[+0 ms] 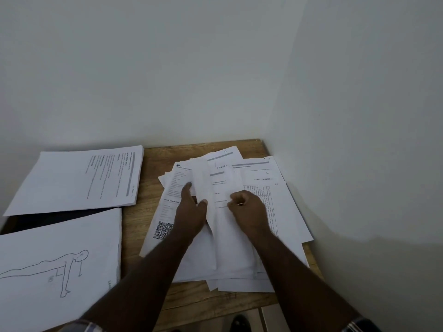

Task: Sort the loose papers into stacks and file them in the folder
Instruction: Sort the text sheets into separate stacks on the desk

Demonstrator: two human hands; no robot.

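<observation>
A messy pile of loose papers (285, 207) lies on the right part of the wooden table (141, 224). My left hand (190, 212) pinches a lifted, curling sheet (203, 180) at its left edge. My right hand (249, 207) rests fingers curled on the pile, gripping a sheet marked "Section 1" (223, 185). A sorted stack of text pages (79, 180) sits at the far left. A second stack topped by a push-up line drawing (60, 267) lies nearer to me. A dark folder (48, 219) shows between these two stacks, mostly covered.
White walls meet in a corner right behind the table, close to the pile's right side. A page with a QR code (163, 230) lies at the pile's left edge. Floor and a dark shoe (238, 323) show below the table's near edge.
</observation>
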